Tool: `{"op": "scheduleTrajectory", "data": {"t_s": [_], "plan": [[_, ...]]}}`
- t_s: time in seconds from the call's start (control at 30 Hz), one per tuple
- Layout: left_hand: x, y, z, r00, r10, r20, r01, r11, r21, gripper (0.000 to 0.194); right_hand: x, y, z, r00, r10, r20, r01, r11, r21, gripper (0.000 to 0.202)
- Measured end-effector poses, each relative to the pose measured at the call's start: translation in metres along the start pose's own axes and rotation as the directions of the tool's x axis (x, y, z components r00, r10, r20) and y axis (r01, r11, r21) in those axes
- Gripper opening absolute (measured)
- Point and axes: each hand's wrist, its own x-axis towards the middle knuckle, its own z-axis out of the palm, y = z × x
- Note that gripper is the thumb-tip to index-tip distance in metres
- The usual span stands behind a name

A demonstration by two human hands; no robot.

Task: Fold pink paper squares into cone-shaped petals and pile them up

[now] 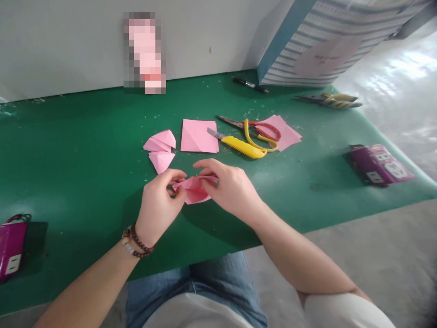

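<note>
A partly folded sheet of pink paper (196, 191) is held just above the green table, near its front edge. My left hand (163, 200) pinches its left side between thumb and fingers. On the opposite side my right hand (228, 189) grips the sheet, some fingertips hidden behind it. Just beyond my left hand lie folded pink paper pieces (160, 142) with pointed and rounded edges. A square pink paper stack (198, 135) rests farther back, a yellow utility knife (242, 146) with its blade tip over the stack's right edge.
Scissors (252, 130) with red and yellow handles lie partly over more pink sheets (285, 132). Behind them are a black pen (250, 84), pliers (327, 100) and a striped box (307, 50). Purple power strips sit at right (378, 165) and left (12, 250) on the green table (85, 173).
</note>
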Motion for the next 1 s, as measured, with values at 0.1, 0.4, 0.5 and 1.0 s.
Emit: {"op": "scheduleTrajectory", "data": {"t_s": [0.1,0.4,0.5,1.0], "plan": [[0.001,-0.002,0.003,0.999,-0.005,0.034,0.006,1.0,-0.012,0.029,0.0,-0.004,0.004,0.997,-0.048,-0.058,0.046,0.999,-0.028,0.033],[0.002,-0.01,-0.001,0.993,0.084,-0.08,-0.078,0.994,0.073,0.023,0.002,0.008,0.005,1.0,0.013,-0.01,-0.01,0.962,0.274,0.056],[0.002,-0.011,0.0,0.993,0.094,-0.077,-0.088,0.993,0.08,0.021,0.003,0.011,0.007,0.999,0.044,0.016,-0.047,0.963,0.266,0.052],[0.004,-0.009,0.004,0.999,0.014,-0.032,-0.012,0.996,0.088,0.023,0.0,-0.001,0.006,0.999,0.036,0.026,-0.04,0.99,0.132,0.05]]}}
